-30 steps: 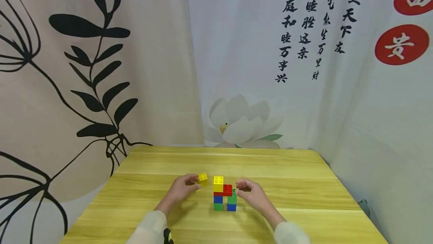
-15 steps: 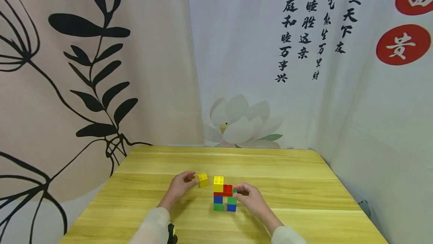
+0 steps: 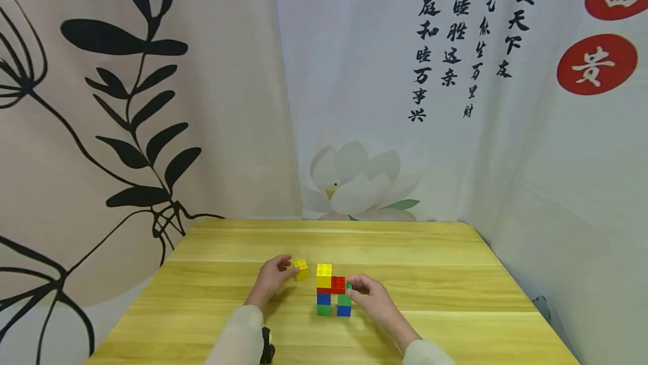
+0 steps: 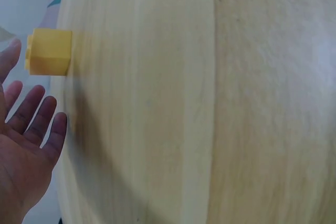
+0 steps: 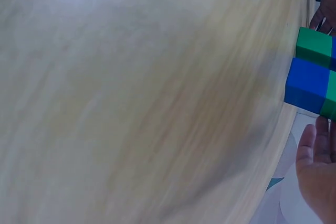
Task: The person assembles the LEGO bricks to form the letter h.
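A loose yellow brick (image 3: pixel 301 269) stands on the table to the left of a small toy-brick structure. Its left pillar has a green brick (image 3: pixel 324 310) under a blue brick (image 3: pixel 324 298); the right one has a blue brick (image 3: pixel 343 311) under a green brick (image 3: pixel 344 300). Red (image 3: pixel 338 284) bridges them, with a tall yellow block (image 3: pixel 324 275) on top at left. My left hand (image 3: pixel 271 280) is beside the loose brick, fingers spread; the left wrist view shows a gap to that brick (image 4: pixel 50 52). My right hand (image 3: pixel 373 297) has relaxed fingertips right at the structure's upper right side, partly hiding its green bricks.
The wooden table (image 3: pixel 435 258) reaches back to a curtain (image 3: pixel 243 100) printed with plants and writing. A dark band (image 3: pixel 266 345) shows at the left sleeve. The right wrist view catches the pillars' green (image 5: pixel 313 45) and blue (image 5: pixel 307 85) bricks from low down.
My left fingers have come away from the loose yellow brick, which stays in place. My right hand has shifted left, closer against the structure. The head view has turned slightly.
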{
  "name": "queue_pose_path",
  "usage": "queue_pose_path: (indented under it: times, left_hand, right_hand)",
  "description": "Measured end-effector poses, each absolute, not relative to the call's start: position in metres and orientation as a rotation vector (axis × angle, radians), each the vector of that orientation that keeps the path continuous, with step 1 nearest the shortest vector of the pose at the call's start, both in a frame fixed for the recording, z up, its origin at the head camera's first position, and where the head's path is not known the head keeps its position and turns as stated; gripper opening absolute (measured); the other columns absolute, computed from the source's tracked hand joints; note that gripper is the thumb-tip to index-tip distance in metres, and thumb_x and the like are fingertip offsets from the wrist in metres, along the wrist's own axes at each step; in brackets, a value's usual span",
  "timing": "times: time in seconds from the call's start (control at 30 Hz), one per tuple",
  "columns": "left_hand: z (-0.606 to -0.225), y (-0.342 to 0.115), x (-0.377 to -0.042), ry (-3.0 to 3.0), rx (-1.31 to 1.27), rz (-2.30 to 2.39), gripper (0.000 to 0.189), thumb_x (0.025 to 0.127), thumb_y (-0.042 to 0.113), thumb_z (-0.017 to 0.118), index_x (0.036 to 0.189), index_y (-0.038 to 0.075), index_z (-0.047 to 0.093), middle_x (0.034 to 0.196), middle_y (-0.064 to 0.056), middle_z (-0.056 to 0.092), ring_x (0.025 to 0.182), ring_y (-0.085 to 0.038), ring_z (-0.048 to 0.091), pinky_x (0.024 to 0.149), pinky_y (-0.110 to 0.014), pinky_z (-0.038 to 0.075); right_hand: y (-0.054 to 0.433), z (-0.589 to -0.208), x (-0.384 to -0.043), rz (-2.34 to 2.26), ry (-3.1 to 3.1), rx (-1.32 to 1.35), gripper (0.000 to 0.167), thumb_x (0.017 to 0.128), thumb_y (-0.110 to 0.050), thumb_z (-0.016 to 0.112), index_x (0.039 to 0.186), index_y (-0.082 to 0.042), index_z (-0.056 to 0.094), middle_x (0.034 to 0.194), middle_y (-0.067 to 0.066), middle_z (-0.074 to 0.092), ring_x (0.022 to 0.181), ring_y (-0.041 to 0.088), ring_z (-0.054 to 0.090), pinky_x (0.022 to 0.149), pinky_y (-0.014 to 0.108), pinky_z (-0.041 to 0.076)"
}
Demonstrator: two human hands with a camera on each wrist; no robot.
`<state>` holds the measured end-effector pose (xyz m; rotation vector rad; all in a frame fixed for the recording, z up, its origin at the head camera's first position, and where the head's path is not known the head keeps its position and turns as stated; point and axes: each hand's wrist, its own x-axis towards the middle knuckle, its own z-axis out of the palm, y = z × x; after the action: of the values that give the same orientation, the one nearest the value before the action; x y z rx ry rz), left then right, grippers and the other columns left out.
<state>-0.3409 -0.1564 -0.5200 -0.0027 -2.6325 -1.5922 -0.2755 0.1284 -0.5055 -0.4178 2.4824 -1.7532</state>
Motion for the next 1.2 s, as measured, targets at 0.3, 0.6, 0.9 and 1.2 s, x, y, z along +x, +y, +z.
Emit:
queue_pose_path:
  times: [0.3, 0.6, 0.9, 1.2]
  left_hand:
    - [-0.526, -0.155, -0.346, -2.627, -0.001, -1.586, 0.048, 0.089, 0.017, 0.076, 0.128, -0.004, 0.060, 0.118, -0.017, 0.063, 0.106, -0.031, 0.058, 0.091, -0.046, 0.050]
    - [-0.528, -0.155, -0.347, -2.648, -0.033, -1.575, 0.041, 0.088, 0.016, 0.077, 0.122, -0.004, 0.064, 0.115, -0.015, 0.064, 0.103, -0.030, 0.060, 0.087, -0.044, 0.052]
    - [-0.531, -0.154, -0.351, -2.662, -0.059, -1.537, 0.039, 0.088, 0.017, 0.077, 0.120, -0.002, 0.065, 0.110, -0.011, 0.066, 0.097, -0.025, 0.060, 0.085, -0.042, 0.053]
    - [-0.528, -0.155, -0.351, -2.668, -0.079, -1.487, 0.035, 0.089, 0.016, 0.076, 0.117, -0.003, 0.066, 0.106, -0.011, 0.066, 0.096, -0.026, 0.061, 0.085, -0.043, 0.053]
  right_hand:
    - [0.128, -0.506, -0.274, -1.766, 2.469, -0.431, 0.031, 0.098, -0.021, 0.064, 0.123, -0.004, 0.063, 0.113, 0.007, 0.064, 0.101, 0.021, 0.057, 0.083, 0.034, 0.051]
    - [0.128, -0.501, -0.273, -1.748, 2.480, -0.412, 0.030, 0.098, -0.023, 0.065, 0.122, -0.005, 0.064, 0.111, 0.005, 0.064, 0.101, 0.021, 0.057, 0.084, 0.035, 0.051]
    - [0.130, -0.506, -0.279, -1.733, 2.481, -0.407, 0.030, 0.097, -0.025, 0.065, 0.122, -0.007, 0.064, 0.109, 0.004, 0.064, 0.101, 0.021, 0.057, 0.084, 0.035, 0.052]
    - [0.129, -0.502, -0.274, -1.734, 2.482, -0.405, 0.030, 0.097, -0.022, 0.066, 0.122, -0.005, 0.064, 0.108, 0.004, 0.064, 0.099, 0.021, 0.057, 0.082, 0.033, 0.052]
